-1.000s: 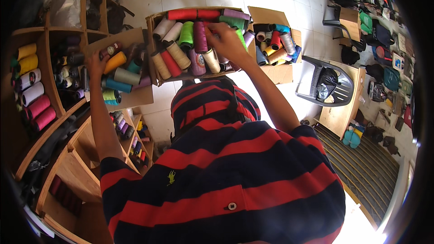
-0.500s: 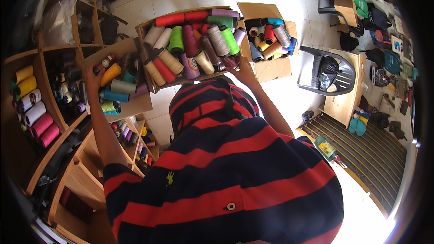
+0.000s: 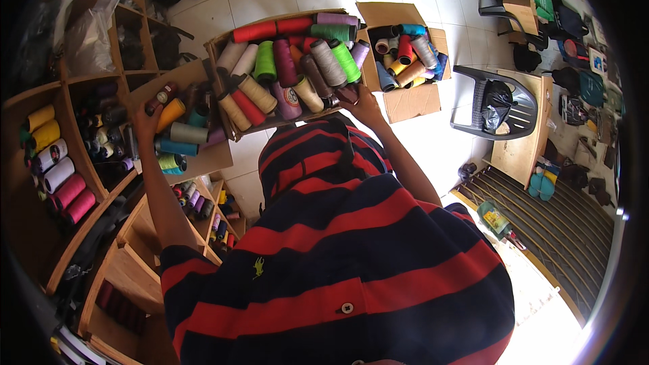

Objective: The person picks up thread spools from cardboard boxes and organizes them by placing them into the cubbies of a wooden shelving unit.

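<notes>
My left hand [image 3: 144,122] is closed around the lower end of a maroon thread spool [image 3: 161,96], at the left side of an open cardboard flap [image 3: 215,157]. Beside it on the flap lie a yellow-orange spool [image 3: 171,114], a grey-green spool [image 3: 188,133] and a blue spool [image 3: 177,147]. My right hand [image 3: 367,107] grips a dark maroon spool [image 3: 348,94] at the near right corner of a big cardboard box [image 3: 236,134]. That box is heaped with spools, among them a bright green one [image 3: 264,60] and a grey one [image 3: 328,63].
Another open carton [image 3: 414,105] of spools stands right of the big box. Wooden shelves [image 3: 62,253] with spools line the left. A dark plastic chair [image 3: 466,98] holding a black bag [image 3: 497,106] is at the right, above a slatted rack [image 3: 541,230].
The whole view has shifted slightly. Both hands stay by the same maroon spools, and the spools in the box lie as before.
</notes>
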`<action>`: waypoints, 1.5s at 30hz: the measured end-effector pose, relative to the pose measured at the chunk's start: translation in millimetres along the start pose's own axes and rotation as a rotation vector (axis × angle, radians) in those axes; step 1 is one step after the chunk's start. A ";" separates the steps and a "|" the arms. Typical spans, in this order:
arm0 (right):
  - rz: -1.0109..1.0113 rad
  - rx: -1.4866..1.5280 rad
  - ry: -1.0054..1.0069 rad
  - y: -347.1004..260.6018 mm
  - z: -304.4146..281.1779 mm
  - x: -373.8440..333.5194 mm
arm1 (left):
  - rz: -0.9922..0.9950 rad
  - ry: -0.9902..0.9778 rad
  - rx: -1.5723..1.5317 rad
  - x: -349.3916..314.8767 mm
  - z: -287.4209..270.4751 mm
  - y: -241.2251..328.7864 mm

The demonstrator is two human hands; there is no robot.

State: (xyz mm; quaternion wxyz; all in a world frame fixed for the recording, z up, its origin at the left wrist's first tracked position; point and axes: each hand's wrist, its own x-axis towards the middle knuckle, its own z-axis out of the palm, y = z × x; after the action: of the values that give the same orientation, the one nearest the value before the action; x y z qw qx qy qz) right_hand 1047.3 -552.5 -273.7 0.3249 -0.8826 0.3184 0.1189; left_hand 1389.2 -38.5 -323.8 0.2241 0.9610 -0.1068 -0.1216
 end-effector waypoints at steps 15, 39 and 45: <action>0.230 0.069 -0.139 -19.7 -47.5 -29.4 | -0.003 0.066 -0.005 -3.1 3.2 3.1; -0.138 0.166 0.015 51.1 -51.0 -21.3 | 0.037 0.135 0.057 2.0 19.5 -16.5; -0.026 0.390 0.012 69.9 -22.8 -1.4 | -0.078 0.162 0.415 -13.5 22.3 13.5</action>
State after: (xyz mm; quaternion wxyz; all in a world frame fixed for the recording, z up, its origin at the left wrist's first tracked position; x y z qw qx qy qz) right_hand 1001.6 -607.6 -290.5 0.4893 -0.8076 0.3261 0.0453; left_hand 1368.1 -55.9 -334.6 0.0244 0.9966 -0.0741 -0.0279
